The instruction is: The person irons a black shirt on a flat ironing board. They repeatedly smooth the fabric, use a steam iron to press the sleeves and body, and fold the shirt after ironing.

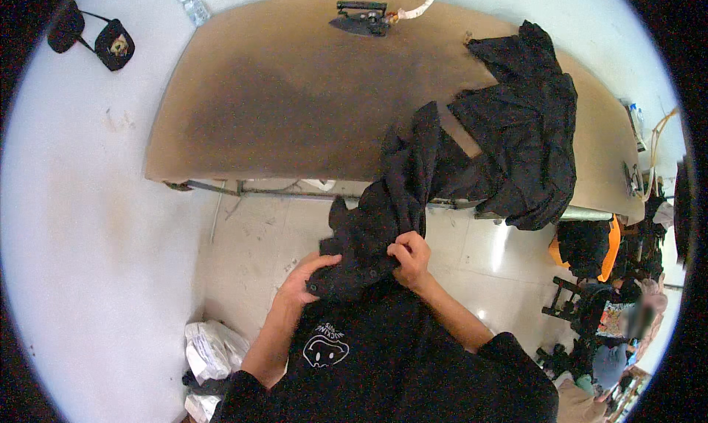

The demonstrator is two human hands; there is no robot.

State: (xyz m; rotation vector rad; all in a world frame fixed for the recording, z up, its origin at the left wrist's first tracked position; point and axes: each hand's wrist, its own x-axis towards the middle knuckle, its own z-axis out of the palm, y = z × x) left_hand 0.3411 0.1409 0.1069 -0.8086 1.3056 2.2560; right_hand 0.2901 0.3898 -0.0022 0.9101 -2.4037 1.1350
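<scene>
Left hand has its grip closed on the black garment, thumb on top, and the right hand has a tight pinch grip on it too. It runs up onto the tan bench.

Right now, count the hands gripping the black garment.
2: the left hand on the near left edge of the black garment, the right hand farther right, pinching it. No other seems hidden.

Clear bottle at 11 o'clock; black strapped item 10; white plastic bag 7; orange-and-black bundle 3.
</scene>
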